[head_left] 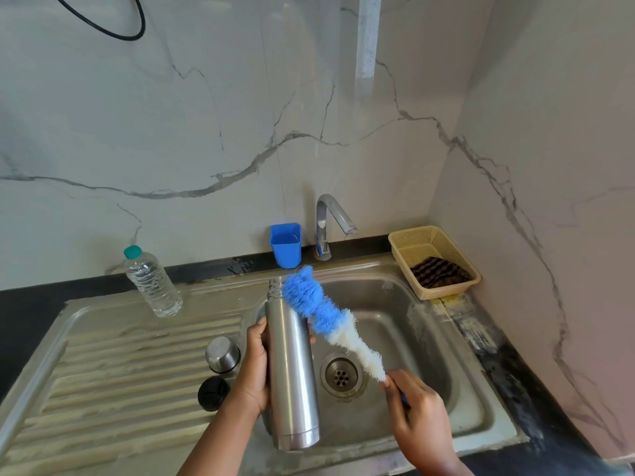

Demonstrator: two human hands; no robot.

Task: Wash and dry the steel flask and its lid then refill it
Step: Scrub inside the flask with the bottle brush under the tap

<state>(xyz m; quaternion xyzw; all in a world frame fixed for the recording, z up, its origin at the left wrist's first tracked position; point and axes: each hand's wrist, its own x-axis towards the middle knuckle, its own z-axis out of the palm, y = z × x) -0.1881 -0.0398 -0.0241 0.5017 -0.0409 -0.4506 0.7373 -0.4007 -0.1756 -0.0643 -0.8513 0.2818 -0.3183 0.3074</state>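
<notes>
Flask: the steel flask (292, 369) is held upright over the left edge of the sink basin (395, 304), its mouth open and its lid off.
Left hand: the left hand (252, 369) grips the flask around the middle of its body, thumb on the near side and fingers curled behind it.
Right hand: the right hand (417, 412) is closed around the blue handle of a bottle brush (330, 317), just below the bristles.
Brush: its bristles are blue at the tip and white near the handle; the blue tip is beside the flask's threaded neck, touching or almost touching it, and not inside the mouth.
Lid parts: a steel cap (222, 354) and a black stopper (213, 394) lie on the ribbed drainboard (113, 372), just left of the left hand, the stopper nearer to the camera.
Drain: the round drain (341, 374) is in the basin floor, between the flask and the right hand.
Water bottle: a clear plastic bottle (153, 283) with a green cap stands at the far edge of the drainboard.
Tap: a chrome tap (330, 225) stands behind the basin; no water runs from it.
Blue cup: a blue plastic cup (286, 245) stands just left of the tap.
Basket: a beige basket (462, 266) on the surface (508, 372) right of the sink holds a dark striped cloth (439, 272).
</notes>
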